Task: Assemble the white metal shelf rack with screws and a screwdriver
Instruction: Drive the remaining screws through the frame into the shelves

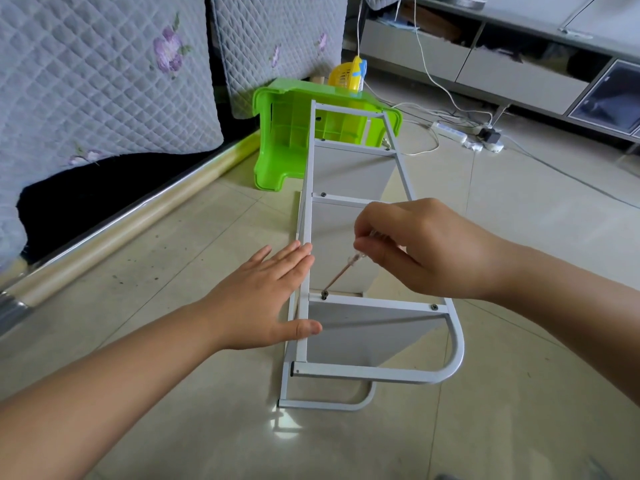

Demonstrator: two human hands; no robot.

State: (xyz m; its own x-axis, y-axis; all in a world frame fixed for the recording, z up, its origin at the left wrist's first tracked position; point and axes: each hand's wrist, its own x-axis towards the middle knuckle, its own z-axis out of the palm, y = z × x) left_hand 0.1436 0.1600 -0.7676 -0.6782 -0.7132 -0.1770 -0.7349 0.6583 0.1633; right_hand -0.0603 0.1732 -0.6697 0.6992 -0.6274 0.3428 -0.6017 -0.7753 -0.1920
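Left hand (263,299) flat on the nearly assembled white rack (346,306), right hand (426,251) pinches a screwdriver (341,273) seated on a screw (324,294).

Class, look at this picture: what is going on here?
A person is assembling a white metal rack that lies on its side on the tiled floor. The right hand pinches a small screwdriver, its tip on a screw in a crossbar. The left hand rests flat against the frame, steadying it.
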